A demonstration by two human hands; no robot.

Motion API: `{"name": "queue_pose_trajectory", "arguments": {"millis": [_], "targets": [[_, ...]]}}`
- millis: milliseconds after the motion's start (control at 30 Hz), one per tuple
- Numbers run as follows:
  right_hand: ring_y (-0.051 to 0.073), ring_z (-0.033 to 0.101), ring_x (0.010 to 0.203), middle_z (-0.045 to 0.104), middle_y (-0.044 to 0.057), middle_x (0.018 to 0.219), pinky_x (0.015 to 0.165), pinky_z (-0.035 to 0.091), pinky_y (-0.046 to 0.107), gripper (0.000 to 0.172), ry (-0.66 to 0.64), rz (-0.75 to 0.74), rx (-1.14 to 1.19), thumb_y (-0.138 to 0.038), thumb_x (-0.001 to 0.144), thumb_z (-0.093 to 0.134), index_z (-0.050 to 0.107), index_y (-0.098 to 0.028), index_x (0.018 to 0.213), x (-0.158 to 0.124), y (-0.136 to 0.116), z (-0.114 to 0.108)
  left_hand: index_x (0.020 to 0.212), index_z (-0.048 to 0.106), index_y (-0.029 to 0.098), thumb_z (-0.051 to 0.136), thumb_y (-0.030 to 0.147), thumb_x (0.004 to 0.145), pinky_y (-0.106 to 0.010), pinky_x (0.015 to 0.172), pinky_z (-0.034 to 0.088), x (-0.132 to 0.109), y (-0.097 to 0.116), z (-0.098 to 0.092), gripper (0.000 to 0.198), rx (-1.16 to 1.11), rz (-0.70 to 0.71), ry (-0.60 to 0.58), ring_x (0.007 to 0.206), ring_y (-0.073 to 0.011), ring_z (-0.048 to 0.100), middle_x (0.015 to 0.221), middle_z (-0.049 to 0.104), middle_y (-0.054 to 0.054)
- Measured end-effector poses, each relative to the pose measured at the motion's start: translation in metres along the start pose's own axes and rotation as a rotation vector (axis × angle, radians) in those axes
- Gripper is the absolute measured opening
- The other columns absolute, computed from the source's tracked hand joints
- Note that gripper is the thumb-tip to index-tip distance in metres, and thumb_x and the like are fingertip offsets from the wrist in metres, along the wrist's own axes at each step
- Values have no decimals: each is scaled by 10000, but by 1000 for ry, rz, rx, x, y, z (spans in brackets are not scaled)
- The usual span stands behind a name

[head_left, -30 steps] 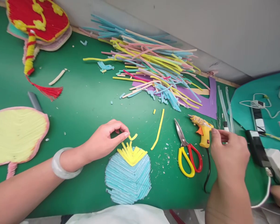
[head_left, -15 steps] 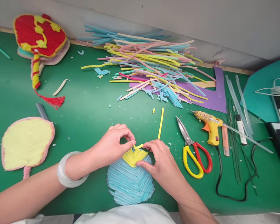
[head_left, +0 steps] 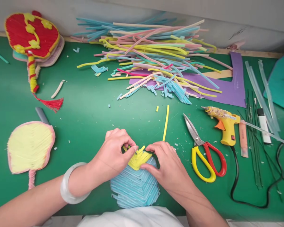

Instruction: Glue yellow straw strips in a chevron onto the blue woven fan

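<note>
A rounded panel [head_left: 136, 187] covered in blue pipe cleaners lies in front of me, with short yellow pipe-cleaner pieces [head_left: 139, 159] fanned in a V at its top. My left hand [head_left: 118, 154], a pale bangle on its wrist, pinches thumb and forefinger at the upper left of the yellow pieces; its fingertips partly hide the piece there. My right hand [head_left: 167, 164] holds the panel's upper right edge, thumb on the yellow part and forefinger curled near the top. Beyond that hand lies a longer yellow pipe cleaner [head_left: 166, 123].
Scissors [head_left: 203, 154] and a yellow glue gun [head_left: 223, 123] with its black cable lie at right. A heap of coloured pipe cleaners [head_left: 144, 50] rests at the back on purple sheet [head_left: 236, 85]. At left are a red fan [head_left: 35, 34] and a pale yellow fan [head_left: 30, 146].
The short yellow piece that stretched between both hands' fingertips now lies angled among the other yellow pieces. My left fingertips stay close to it. The view has shifted slightly.
</note>
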State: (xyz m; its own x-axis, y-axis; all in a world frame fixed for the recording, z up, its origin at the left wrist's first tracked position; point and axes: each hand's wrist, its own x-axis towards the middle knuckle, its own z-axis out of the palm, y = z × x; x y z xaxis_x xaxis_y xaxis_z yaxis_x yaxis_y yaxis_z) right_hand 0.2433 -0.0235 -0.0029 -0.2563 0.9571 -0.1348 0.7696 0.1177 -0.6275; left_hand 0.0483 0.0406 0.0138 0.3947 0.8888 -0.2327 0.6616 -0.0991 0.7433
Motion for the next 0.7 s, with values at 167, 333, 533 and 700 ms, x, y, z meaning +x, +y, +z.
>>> {"name": "queue_pose_trajectory", "arguments": {"millis": [167,333,533,700], "targets": [[246,593,935,636,51,1016,787,474,400,439,18,-18,-22,-257,736,844,552,-207,1060,0,0,0,681,654,213,591,232,855,-372,796,340,1,-2,1,186,33,-1,41,748,-167,497,698,546,13],[241,594,947,638,52,1019,801,474,399,418,10,-9,-37,-264,749,834,561,-208,1061,0,0,1,685,655,212,584,239,853,-376,807,345,3,-1,0,185,65,-23,27,751,-167,495,695,552,11],[244,600,953,637,52,1017,807,478,405,386,2,-9,-51,-266,771,812,575,-216,1071,0,-1,0,707,659,212,573,263,864,-394,829,350,6,-1,-4,187,95,-21,-17,769,-176,498,709,565,4],[246,599,956,632,53,1020,803,476,405,370,0,-10,-51,-277,785,801,576,-221,1072,0,0,0,701,663,216,571,252,865,-393,834,353,6,-2,-6,192,90,-30,-44,762,-173,493,700,564,6]]}}
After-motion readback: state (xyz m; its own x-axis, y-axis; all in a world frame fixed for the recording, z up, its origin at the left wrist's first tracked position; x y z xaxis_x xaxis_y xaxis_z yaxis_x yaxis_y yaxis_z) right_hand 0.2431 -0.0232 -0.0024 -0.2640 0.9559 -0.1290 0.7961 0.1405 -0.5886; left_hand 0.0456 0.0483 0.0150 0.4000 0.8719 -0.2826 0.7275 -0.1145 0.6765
